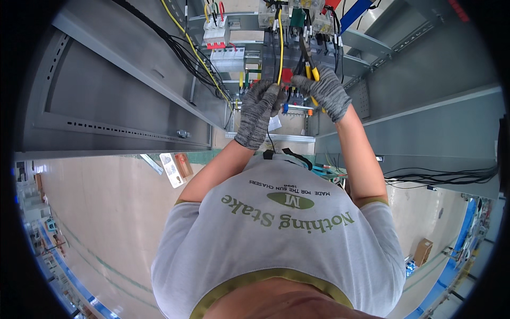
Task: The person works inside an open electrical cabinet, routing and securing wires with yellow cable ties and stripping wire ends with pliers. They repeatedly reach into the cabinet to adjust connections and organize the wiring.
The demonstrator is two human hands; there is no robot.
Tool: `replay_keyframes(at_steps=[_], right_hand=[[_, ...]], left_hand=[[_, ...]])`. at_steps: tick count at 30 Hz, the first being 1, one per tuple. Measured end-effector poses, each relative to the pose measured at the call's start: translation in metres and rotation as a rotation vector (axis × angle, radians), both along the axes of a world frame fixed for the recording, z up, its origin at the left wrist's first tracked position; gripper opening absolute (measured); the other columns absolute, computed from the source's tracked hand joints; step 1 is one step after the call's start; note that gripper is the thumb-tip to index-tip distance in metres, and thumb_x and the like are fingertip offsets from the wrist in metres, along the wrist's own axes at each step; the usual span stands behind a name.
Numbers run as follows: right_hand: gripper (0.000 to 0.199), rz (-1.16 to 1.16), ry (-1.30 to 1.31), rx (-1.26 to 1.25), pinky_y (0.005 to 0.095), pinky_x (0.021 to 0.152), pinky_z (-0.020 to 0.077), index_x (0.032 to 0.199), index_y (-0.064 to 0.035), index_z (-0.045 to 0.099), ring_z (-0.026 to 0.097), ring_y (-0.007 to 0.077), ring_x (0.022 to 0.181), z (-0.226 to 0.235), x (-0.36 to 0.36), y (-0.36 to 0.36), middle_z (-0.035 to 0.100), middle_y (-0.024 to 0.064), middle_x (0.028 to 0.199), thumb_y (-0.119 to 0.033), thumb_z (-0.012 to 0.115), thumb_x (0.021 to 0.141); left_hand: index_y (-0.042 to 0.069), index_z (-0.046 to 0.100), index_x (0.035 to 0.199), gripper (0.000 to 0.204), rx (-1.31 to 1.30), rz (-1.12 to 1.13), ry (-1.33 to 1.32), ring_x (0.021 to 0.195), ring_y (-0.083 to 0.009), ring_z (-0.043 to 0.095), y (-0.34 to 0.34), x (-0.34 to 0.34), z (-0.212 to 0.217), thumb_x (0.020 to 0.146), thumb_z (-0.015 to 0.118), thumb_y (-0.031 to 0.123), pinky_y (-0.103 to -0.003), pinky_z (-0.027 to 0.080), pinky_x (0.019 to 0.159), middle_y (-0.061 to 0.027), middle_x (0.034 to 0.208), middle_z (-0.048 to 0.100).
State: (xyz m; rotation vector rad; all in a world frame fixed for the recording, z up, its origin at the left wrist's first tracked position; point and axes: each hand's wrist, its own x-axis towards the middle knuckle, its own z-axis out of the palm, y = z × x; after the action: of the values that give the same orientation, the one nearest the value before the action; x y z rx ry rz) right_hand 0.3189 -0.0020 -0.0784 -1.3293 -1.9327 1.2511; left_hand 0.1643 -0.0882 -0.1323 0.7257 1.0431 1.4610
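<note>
The right hand [325,91], in a grey knitted glove, is closing around the yellow handles of a pair of pliers [309,65], whose dark nose is pointing up into the wiring above the red block [287,75]. The left hand [260,103], gloved the same way, is sitting just left of the red block with its fingers curled narrow around a yellow wire [280,45]; the wire is running straight up from the fingers, and whether they are actually pinching it I cannot tell. Both hands are working close together, on either side of the red block, inside an open grey electrical cabinet [106,90].

Left of the red block and higher, a row of white circuit breakers [227,57] is standing on a rail, with a second white breaker [217,33] carrying red and yellow leads above it. A black cable bundle [186,53] with one yellow strand is slanting down toward the left hand. Below the red block, a white paper tag [274,123] is hanging near the left wrist. Far right of the red block and lower, loose black cables [441,176] are lying across the cabinet's edge. The person's pale printed shirt [281,239] is filling the lower part of the view.
</note>
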Motion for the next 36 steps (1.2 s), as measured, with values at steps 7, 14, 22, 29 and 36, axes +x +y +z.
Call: replay_keyframes(at_steps=[7,14,22,29,36], right_hand=[[0.036,0.178,-0.362,0.457,0.0427,0.072,0.049,0.117,-0.0011,0.059,0.061,0.039,0.079,0.017,0.037,-0.032,0.064,0.0236,0.089,-0.026,0.059,0.09],[0.027,0.34,-0.889,0.4,0.0455,0.068,0.0491,0.102,-0.002,0.061,0.062,0.0383,0.074,0.06,0.02,-0.047,0.065,0.019,0.08,-0.026,0.058,0.089],[0.036,0.391,-1.144,0.307,0.043,0.076,0.0535,0.116,-0.0003,0.057,0.066,0.0339,0.09,0.052,-0.004,-0.029,0.068,0.0198,0.093,-0.011,0.058,0.081],[0.033,0.38,-1.146,0.345,0.044,0.075,0.0527,0.114,-0.0022,0.057,0.066,0.0342,0.088,0.05,-0.01,-0.031,0.067,0.0185,0.093,-0.013,0.057,0.083],[0.03,0.406,-1.169,0.62,0.0431,0.075,0.0516,0.107,-0.005,0.059,0.065,0.0324,0.083,0.04,-0.006,-0.031,0.066,0.0155,0.088,-0.019,0.062,0.081]], left_hand=[[0.004,0.063,0.095,0.016,-0.001,0.012,0.005,0.053,-0.0018,0.039,-0.001,-0.006,0.002,0.096,0.056,0.018,-0.019,0.029,0.046,0.0044,0.066,0.051],[0.007,0.063,0.096,0.012,0.012,-0.006,-0.007,0.055,-0.0013,0.042,-0.001,-0.009,-0.004,0.095,0.056,0.016,-0.017,0.031,0.047,0.0041,0.071,0.056],[0.006,0.063,0.1,0.015,0.03,-0.041,-0.075,0.058,-0.0039,0.049,0.001,-0.016,-0.018,0.093,0.06,0.02,-0.02,0.041,0.05,0.0022,0.074,0.059],[0.005,0.062,0.099,0.014,0.012,-0.017,-0.043,0.057,-0.004,0.048,0.0,-0.019,-0.016,0.094,0.059,0.017,-0.019,0.038,0.049,0.0017,0.074,0.058],[0.004,0.062,0.095,0.013,0.04,0.029,-0.001,0.055,-0.0031,0.042,-0.004,-0.014,-0.003,0.095,0.055,0.015,-0.018,0.033,0.047,0.0026,0.068,0.052]])
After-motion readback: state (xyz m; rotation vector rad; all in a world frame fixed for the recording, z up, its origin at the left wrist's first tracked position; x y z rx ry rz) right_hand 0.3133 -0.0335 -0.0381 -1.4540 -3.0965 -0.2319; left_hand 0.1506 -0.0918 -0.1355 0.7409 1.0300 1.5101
